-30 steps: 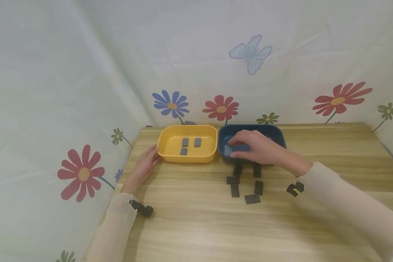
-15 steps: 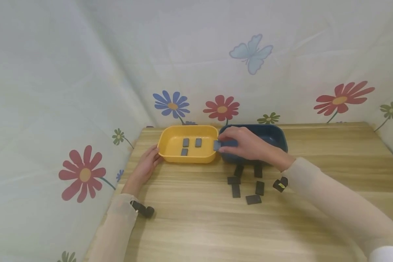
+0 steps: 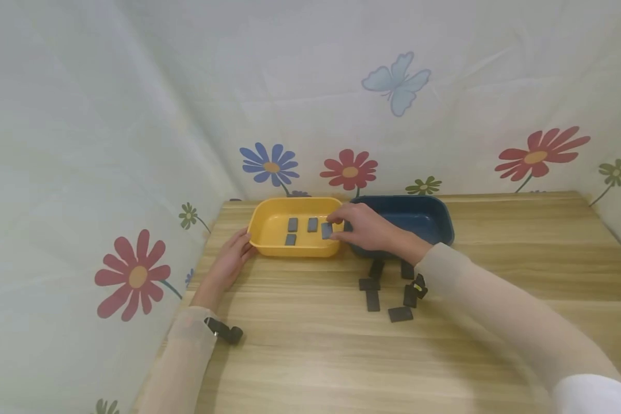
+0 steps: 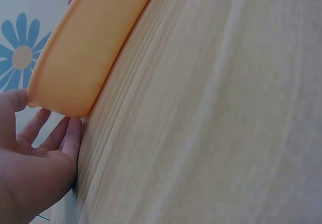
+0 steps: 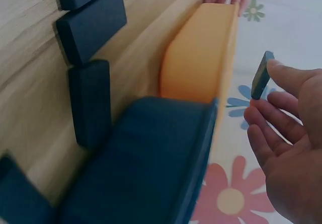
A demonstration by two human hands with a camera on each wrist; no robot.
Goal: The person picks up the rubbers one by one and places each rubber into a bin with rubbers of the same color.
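Observation:
My right hand (image 3: 366, 227) pinches a small grey rectangular tile (image 3: 326, 231) between thumb and fingers, over the right end of the yellow tub (image 3: 295, 252). In the right wrist view this tile (image 5: 262, 76) is thin and dark, held on edge at the fingertips. Several like tiles, among them a grey tile (image 3: 292, 225), lie flat on the tub's floor. At the tub's left end, my left hand (image 3: 230, 260) rests its fingers against the outer wall. The left wrist view shows those fingers (image 4: 73, 133) on the wall and the thumb (image 4: 17, 100) at the rim.
A navy tub (image 3: 430, 221) stands right beside the yellow one, partly hidden by my right hand. Several dark tiles lie on the wooden table (image 3: 300, 339) in front of it, one dark tile (image 3: 401, 314) nearest me. A flowered cloth (image 3: 300, 103) hangs behind.
My right hand has lifted the grey tile out of the navy tub and carried it left, across the rims, over the yellow tub. The left hand has stayed put.

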